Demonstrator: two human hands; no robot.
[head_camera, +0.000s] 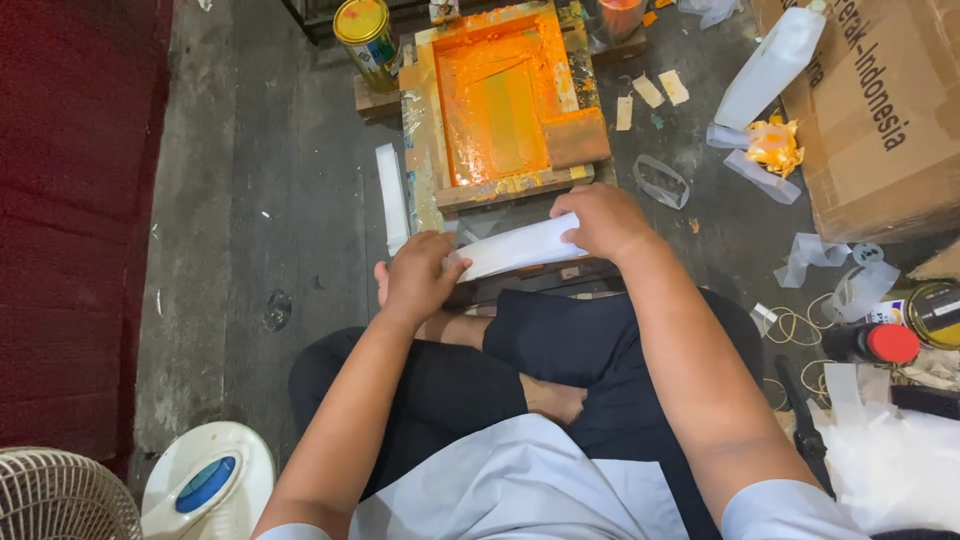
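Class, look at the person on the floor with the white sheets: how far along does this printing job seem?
Done: the screen frame is already coated in orange ink. In hand: both hands, left and right, hold a white sheet just in front of it. Left: that sheet shows no orange yet, so it seems unprinted.

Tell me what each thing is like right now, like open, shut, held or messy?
White sheet: held at both ends, off the floor.
Left hand: gripping the sheet's left end.
Right hand: gripping the sheet's right end.
Printing frame: lying flat, covered with orange ink.
Yellow can: upright, lid on.
Cardboard box: lying on the floor.
Red-capped bottle: on its side, capped.
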